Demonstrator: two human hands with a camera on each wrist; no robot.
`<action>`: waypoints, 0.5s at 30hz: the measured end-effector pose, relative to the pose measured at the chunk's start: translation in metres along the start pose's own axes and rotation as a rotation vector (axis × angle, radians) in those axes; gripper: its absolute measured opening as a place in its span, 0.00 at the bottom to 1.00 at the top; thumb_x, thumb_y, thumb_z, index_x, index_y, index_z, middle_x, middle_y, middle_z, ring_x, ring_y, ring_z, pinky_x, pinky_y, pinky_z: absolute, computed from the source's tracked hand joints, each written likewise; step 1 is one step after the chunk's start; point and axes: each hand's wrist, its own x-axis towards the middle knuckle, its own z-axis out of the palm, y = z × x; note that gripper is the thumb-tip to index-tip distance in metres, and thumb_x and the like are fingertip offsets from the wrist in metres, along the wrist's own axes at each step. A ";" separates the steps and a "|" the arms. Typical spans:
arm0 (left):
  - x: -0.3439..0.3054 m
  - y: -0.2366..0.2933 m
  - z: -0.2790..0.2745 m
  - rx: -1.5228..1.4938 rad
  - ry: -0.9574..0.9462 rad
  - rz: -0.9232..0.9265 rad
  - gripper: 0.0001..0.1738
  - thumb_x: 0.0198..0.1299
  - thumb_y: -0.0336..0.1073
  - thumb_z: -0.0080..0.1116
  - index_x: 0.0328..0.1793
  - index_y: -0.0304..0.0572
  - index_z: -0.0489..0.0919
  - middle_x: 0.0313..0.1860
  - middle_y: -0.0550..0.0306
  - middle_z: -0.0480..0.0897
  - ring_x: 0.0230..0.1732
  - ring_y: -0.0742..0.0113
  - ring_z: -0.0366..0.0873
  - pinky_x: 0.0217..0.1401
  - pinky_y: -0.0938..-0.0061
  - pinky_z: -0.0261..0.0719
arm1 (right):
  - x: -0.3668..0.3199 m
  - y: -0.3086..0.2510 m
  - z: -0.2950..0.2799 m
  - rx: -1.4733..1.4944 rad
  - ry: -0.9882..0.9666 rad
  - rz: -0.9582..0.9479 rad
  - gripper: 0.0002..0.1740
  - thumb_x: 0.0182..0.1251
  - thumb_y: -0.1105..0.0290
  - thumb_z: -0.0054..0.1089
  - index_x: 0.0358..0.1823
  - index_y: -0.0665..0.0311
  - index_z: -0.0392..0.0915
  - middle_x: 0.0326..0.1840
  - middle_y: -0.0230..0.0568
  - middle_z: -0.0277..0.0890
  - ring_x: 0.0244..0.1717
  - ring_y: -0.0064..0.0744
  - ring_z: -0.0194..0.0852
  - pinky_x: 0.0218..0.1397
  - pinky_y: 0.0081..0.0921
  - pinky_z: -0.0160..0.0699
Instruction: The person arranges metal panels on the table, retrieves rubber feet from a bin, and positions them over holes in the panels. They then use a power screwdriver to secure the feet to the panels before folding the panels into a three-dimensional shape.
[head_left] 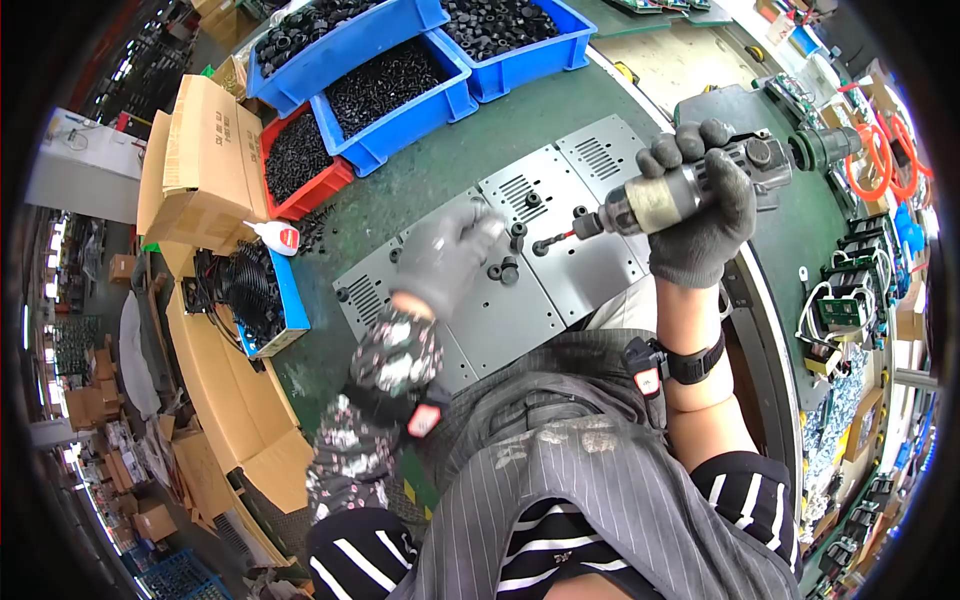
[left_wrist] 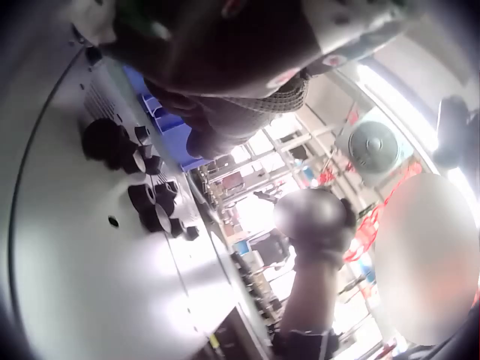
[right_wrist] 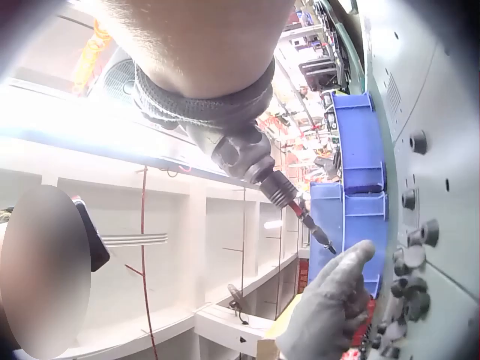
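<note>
My right hand (head_left: 705,205), in a dark glove, grips a power driver (head_left: 655,203) above the right side of the grey metal plates (head_left: 510,315). The driver's bit (head_left: 555,240) points left; in the right wrist view the bit (right_wrist: 319,234) is near the left hand's extended finger. My gloved left hand (head_left: 450,255) is over the plates, fingers loosely bent; nothing can be made out in it. Black round rubber pieces (head_left: 509,270) lie between the hands, and they show as a cluster (left_wrist: 150,202) in the left wrist view. Palm and thumb of the left hand are partly hidden.
Blue bins (head_left: 400,120) of black parts and a red bin (head_left: 335,180) of small dark pieces stand at the back left. A white bottle (head_left: 275,237) lies beside a cardboard box (head_left: 215,150). Circuit boards (head_left: 843,310) and red coiled hose (head_left: 872,165) are at the right.
</note>
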 end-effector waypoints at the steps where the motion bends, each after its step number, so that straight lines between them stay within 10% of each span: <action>1: 0.012 0.005 -0.004 0.414 0.061 -0.011 0.16 0.58 0.43 0.53 0.48 0.46 0.79 0.41 0.58 0.80 0.39 0.72 0.76 0.40 0.77 0.73 | 0.004 -0.001 -0.002 -0.022 0.028 -0.012 0.14 0.55 0.71 0.50 0.44 0.62 0.64 0.32 0.38 0.67 0.35 0.34 0.68 0.42 0.33 0.70; 5: 0.051 0.011 0.004 0.844 0.050 0.257 0.15 0.56 0.42 0.53 0.49 0.49 0.79 0.44 0.54 0.80 0.46 0.61 0.77 0.48 0.70 0.73 | 0.015 -0.003 -0.006 -0.143 0.041 -0.013 0.14 0.55 0.71 0.51 0.43 0.63 0.64 0.32 0.39 0.67 0.36 0.34 0.69 0.44 0.33 0.71; 15: 0.051 0.008 -0.021 0.609 0.088 -0.012 0.13 0.52 0.37 0.60 0.44 0.46 0.81 0.40 0.53 0.82 0.39 0.61 0.80 0.46 0.72 0.75 | 0.050 0.031 0.002 -0.454 0.034 0.023 0.15 0.53 0.76 0.56 0.42 0.65 0.64 0.37 0.41 0.69 0.30 0.33 0.75 0.35 0.33 0.79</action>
